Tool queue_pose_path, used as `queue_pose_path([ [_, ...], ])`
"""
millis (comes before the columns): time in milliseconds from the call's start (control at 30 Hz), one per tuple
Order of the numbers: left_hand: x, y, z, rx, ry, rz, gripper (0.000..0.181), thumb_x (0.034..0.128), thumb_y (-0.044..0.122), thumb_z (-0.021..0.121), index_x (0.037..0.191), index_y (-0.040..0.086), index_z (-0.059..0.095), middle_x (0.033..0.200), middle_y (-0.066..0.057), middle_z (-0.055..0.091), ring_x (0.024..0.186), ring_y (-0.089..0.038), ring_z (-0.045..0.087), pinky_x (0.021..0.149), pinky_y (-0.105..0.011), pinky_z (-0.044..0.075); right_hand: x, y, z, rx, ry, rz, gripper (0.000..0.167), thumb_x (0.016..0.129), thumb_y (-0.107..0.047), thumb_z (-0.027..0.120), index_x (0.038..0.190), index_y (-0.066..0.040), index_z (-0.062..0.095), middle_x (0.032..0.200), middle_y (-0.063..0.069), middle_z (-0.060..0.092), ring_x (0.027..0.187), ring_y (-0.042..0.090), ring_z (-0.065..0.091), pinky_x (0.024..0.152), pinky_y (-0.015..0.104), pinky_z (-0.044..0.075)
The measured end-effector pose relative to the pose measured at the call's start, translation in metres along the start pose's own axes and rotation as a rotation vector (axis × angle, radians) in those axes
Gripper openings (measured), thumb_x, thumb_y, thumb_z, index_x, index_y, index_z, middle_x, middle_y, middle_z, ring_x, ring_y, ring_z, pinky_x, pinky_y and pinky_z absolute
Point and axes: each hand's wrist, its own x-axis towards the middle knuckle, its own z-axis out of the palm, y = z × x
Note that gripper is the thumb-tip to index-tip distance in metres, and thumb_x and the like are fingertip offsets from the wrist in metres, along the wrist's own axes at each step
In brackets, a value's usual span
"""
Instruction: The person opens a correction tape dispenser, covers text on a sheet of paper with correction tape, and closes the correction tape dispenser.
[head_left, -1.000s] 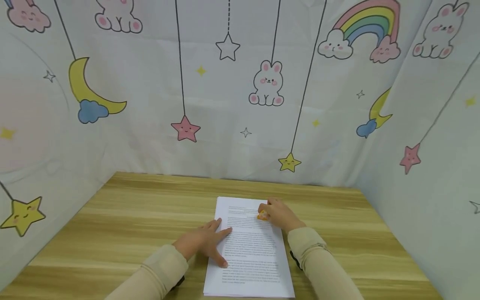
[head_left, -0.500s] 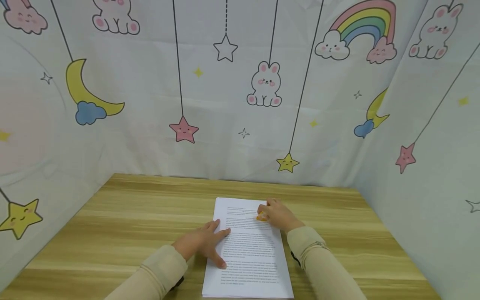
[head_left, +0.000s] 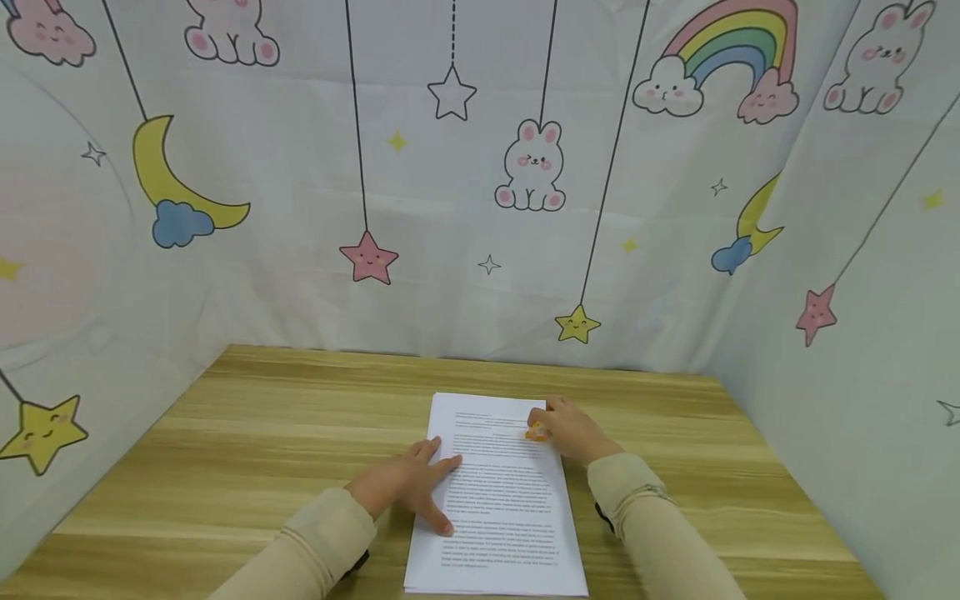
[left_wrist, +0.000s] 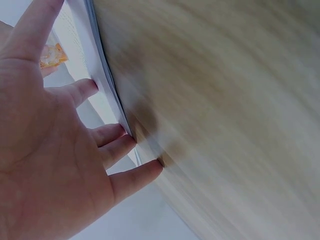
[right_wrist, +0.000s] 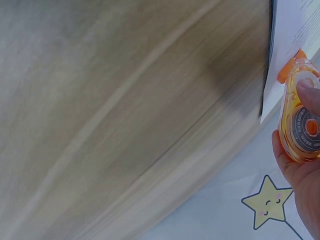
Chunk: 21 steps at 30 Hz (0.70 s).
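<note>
A stack of printed paper (head_left: 498,500) lies on the wooden table. My left hand (head_left: 408,483) rests with spread fingers on its left side; in the left wrist view the fingertips of the left hand (left_wrist: 60,145) touch the paper's edge and the table beside it. Near the sheet's upper right edge my right hand (head_left: 573,431) grips a small orange-and-clear dispenser (head_left: 536,432). The right wrist view shows this dispenser (right_wrist: 300,115), with a round reel inside, between the thumb and fingers of the right hand (right_wrist: 305,185), its orange tip at the paper.
The wooden table top (head_left: 262,433) extends around the paper on both sides. Behind it and at the sides hangs a white cloth (head_left: 450,308) printed with stars, moons, rabbits and a rainbow.
My right hand has shifted slightly to the right with the dispenser, toward the paper's right edge. The left hand has stayed in place on the paper.
</note>
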Motion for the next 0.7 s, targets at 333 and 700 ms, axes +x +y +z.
queue_pose_path([
  [333, 0.003, -0.002, 0.001, -0.001, 0.003, -0.006, 0.101, 0.0591, 0.061, 0.076, 0.144, 0.029, 0.03, 0.154, -0.011, 0.014, 0.141, -0.032, 0.015, 0.104, -0.056, 0.03, -0.009, 0.013, 0.002, -0.025, 0.07, -0.051, 0.023, 0.079, -0.002, 0.068, 0.093, -0.02, 0.063, 0.084, -0.001, 0.048, 0.074, 0.014, 0.043, 0.067, 0.031, 0.042],
  [700, 0.003, -0.003, 0.002, 0.0, 0.008, 0.014, 0.102, 0.0593, 0.062, 0.075, 0.144, 0.028, 0.03, 0.154, -0.012, 0.014, 0.141, -0.033, 0.016, 0.105, -0.056, 0.029, -0.01, 0.014, -0.001, -0.003, 0.03, -0.005, 0.024, 0.08, -0.001, 0.065, 0.095, -0.02, 0.064, 0.087, -0.001, 0.049, 0.074, 0.014, 0.041, 0.068, 0.031, 0.041],
])
